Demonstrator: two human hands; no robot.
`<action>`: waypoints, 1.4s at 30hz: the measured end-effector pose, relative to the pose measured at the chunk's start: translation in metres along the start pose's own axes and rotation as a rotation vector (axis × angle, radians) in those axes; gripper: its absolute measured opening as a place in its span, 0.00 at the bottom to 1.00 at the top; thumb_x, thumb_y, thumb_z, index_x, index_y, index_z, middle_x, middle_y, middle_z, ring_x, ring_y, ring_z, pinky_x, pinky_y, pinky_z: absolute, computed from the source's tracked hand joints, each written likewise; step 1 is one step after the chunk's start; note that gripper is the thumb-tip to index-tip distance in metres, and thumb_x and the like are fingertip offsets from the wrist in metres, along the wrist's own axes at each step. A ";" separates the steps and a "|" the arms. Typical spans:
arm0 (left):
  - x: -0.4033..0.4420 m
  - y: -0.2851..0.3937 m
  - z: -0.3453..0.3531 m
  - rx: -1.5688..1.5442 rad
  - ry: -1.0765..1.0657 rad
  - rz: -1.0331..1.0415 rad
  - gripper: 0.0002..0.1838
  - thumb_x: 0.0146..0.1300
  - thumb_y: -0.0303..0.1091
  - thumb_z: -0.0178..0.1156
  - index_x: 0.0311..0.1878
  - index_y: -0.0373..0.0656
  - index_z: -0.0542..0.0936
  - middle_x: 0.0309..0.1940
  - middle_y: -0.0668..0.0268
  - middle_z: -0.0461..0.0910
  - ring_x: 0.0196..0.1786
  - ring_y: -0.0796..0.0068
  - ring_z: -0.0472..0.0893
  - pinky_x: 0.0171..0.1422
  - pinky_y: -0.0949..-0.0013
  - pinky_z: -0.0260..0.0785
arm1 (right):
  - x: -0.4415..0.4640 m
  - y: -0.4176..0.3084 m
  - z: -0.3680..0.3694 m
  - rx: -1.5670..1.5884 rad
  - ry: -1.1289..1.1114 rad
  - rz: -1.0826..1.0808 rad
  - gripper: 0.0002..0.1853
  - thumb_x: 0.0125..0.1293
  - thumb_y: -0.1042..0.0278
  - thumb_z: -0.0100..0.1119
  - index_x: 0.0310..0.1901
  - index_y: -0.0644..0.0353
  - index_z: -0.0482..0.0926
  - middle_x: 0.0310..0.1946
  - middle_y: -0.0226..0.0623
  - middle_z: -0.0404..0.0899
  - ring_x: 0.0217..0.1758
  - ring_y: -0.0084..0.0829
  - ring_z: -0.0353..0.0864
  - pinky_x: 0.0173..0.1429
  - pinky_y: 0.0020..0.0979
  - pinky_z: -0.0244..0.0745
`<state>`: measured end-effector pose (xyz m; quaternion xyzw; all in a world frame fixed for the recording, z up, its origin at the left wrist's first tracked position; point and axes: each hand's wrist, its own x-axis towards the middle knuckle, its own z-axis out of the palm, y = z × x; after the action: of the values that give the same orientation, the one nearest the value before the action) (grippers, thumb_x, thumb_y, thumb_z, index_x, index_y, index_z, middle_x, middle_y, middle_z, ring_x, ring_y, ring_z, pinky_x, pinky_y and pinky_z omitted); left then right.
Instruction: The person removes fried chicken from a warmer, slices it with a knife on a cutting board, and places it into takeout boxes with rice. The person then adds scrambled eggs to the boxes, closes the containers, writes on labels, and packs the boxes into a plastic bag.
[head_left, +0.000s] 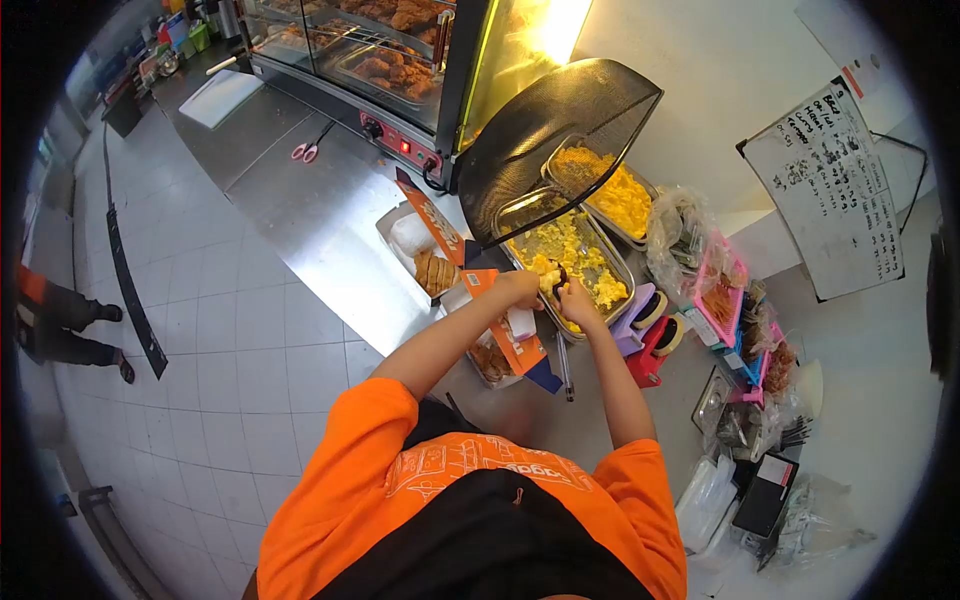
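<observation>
Both my hands meet over the near metal tray [612, 250], which holds yellow scrambled egg [590, 262]. My left hand [520, 289] is closed at the tray's left edge, above an orange-flapped carton; what it holds is hidden. Fingers of my right hand [577, 303] are pinched beside a small dark object [559, 283] with egg against it, too small to name. Below my left hand, an open food carton [487, 358] contains browned food and a white piece. Another open carton [398, 222] farther left holds rice [411, 236] and sliced fried cutlet [436, 271].
A black mesh cover [545, 140] tilts over the trays, beside a lit food warmer [370, 75]. Metal tongs [566, 368] and tape dispensers [652, 350] lie near my right forearm. Pink scissors [308, 151] rest on the counter. Another person's legs [75, 325] show at left.
</observation>
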<state>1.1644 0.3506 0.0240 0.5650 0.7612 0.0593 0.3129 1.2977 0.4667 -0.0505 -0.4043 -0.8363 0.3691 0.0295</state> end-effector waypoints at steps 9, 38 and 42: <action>0.024 -0.013 0.012 -0.250 0.037 0.086 0.29 0.41 0.53 0.64 0.26 0.27 0.76 0.20 0.52 0.76 0.25 0.63 0.77 0.30 0.65 0.67 | -0.063 -0.006 0.006 -0.066 0.177 0.045 0.24 0.58 0.74 0.43 0.56 0.68 0.53 0.23 0.48 0.72 0.25 0.39 0.74 0.28 0.34 0.67; 0.021 -0.014 0.007 -0.307 -0.068 0.042 0.23 0.46 0.51 0.61 0.27 0.35 0.80 0.22 0.57 0.78 0.24 0.69 0.77 0.29 0.68 0.67 | -0.097 -0.022 -0.039 1.334 -0.202 0.391 0.06 0.65 0.66 0.40 0.30 0.54 0.59 0.18 0.25 0.61 0.12 0.13 0.54 0.14 0.15 0.49; 0.020 -0.019 -0.001 -0.297 -0.066 0.124 0.25 0.47 0.48 0.60 0.34 0.30 0.76 0.26 0.54 0.77 0.26 0.68 0.77 0.32 0.66 0.68 | -0.102 -0.034 -0.059 1.215 -0.133 0.285 0.05 0.65 0.66 0.39 0.32 0.52 0.58 0.18 0.25 0.60 0.12 0.13 0.53 0.14 0.15 0.47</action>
<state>1.1452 0.3623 0.0080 0.5602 0.6969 0.1719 0.4135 1.3641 0.4168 0.0391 -0.3992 -0.4149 0.8033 0.1525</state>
